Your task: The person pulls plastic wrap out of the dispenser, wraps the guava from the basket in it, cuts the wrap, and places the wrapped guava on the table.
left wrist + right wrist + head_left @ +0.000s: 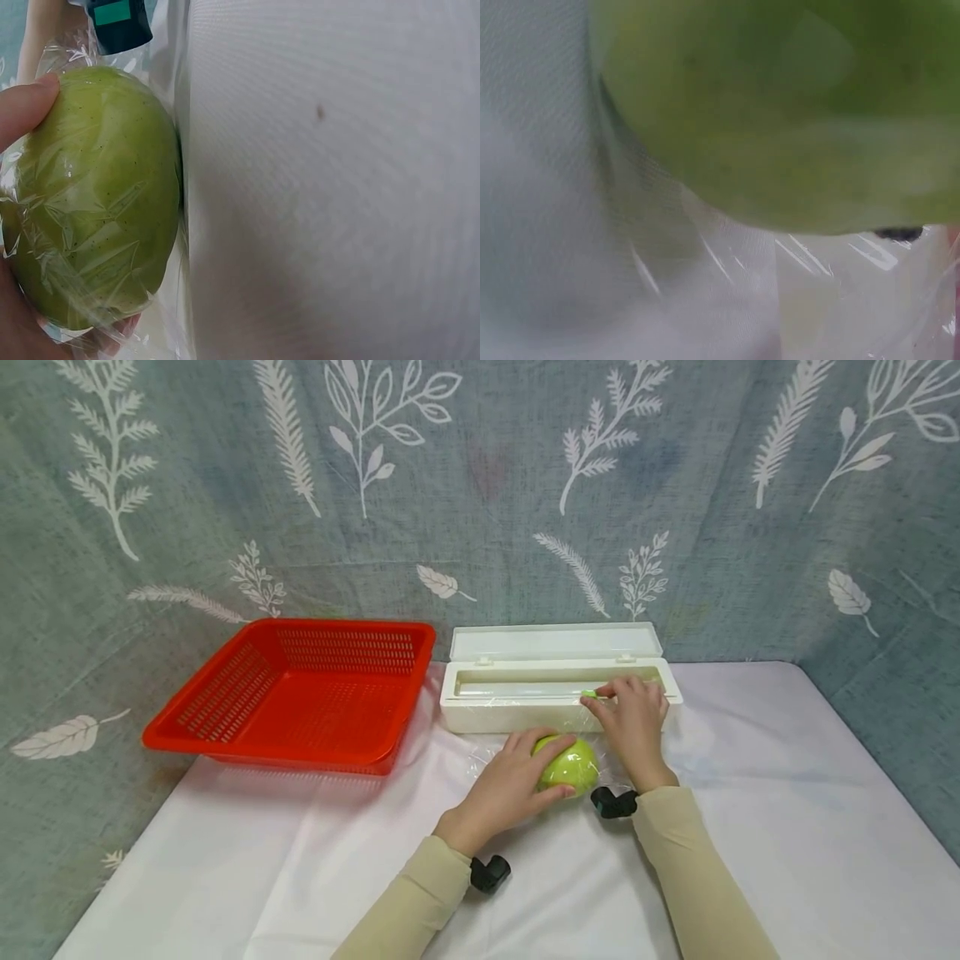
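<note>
Beige fabric sleeves (408, 897) nearest. Left hand (504, 789) grips round green fruit (573, 770) before long white plastic box (510, 718); right hand (636, 727) pinches small green slider (588, 694) there. Clear plastic film (876, 253) could bunch, I judge, if slack.

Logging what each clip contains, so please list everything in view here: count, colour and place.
white cloth-covered table: 1, white, across lower head view
grey-green leaf-print fabric backdrop: 1, grey-green, behind the table
red rectangular plastic basket: 1, red, left on the table
long white lidded plastic box: 1, white, lid open, right of the basket
small bright-green piece: 1, green, at the box's front edge
round green fruit: 1, yellow-green, in front of the box
clear plastic film: count unclear, transparent, around the fruit
black wrist-worn devices: 2, black, one by each wrist
beige fabric sleeves: 2, beige, on the forearms
left hand: 1, bare, grip around the fruit
right hand: 1, bare, grip pinching the green piece
</note>
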{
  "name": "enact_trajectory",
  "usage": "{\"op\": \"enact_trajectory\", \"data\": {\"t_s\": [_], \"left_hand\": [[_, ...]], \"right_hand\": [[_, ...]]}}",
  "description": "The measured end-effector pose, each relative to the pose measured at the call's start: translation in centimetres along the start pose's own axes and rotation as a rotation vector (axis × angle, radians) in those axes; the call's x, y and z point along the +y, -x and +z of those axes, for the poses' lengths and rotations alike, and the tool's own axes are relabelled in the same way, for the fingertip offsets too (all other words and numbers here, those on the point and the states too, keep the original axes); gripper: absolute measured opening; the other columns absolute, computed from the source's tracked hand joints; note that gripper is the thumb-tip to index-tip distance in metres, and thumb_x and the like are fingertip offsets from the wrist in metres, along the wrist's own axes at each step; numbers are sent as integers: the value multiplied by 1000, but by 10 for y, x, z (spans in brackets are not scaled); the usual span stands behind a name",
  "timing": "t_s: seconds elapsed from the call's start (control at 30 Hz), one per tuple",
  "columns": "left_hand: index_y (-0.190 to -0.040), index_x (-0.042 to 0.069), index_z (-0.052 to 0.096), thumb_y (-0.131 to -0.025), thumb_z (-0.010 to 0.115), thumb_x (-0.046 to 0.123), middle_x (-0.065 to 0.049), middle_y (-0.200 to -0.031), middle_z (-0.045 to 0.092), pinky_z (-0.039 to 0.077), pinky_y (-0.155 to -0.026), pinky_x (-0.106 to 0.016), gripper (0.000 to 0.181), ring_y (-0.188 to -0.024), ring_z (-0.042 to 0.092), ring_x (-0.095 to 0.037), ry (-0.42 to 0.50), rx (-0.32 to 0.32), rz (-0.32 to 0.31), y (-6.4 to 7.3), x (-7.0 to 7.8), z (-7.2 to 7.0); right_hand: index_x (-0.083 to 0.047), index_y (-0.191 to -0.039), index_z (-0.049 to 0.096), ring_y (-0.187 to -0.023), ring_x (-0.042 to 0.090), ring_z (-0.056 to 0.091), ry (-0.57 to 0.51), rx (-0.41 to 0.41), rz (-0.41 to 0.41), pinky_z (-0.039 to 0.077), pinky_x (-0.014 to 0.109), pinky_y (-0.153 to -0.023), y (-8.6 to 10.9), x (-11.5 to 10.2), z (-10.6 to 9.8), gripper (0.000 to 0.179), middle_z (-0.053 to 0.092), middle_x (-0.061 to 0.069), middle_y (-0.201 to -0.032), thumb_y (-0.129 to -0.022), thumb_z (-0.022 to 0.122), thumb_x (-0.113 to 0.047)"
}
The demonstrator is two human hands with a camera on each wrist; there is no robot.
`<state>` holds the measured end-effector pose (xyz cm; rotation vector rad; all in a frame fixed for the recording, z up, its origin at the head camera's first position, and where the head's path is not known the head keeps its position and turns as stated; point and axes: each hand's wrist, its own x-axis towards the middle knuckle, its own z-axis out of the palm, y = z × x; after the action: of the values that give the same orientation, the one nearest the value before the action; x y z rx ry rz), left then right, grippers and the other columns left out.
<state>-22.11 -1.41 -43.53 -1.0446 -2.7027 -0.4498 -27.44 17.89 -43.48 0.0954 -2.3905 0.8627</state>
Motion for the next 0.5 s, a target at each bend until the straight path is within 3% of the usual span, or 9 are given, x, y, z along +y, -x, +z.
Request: {"op": "enact_trajectory", "data": {"t_s": [0.33,0.5], "left_hand": [[-137,30,33,-81,52,56,-2,-129,37,38,-89,-35,64,-112,37,-19,0,2,1,-2,-1,0],[-136,29,33,-81,51,56,-2,-129,37,38,-90,-35,64,-113,36,-20,1,6,8,-1,-1,1]], "right_hand": [[-11,-83,67,-88,30,38,-31,-12,-35,21,49,-85,-2,-3,-1,21,55,6,-89,-76,69,-30],[-11,-86,68,-89,31,39,12,-24,-27,21,50,-87,-1,-3,1,22,54,6,-90,-79,67,-32]]}}
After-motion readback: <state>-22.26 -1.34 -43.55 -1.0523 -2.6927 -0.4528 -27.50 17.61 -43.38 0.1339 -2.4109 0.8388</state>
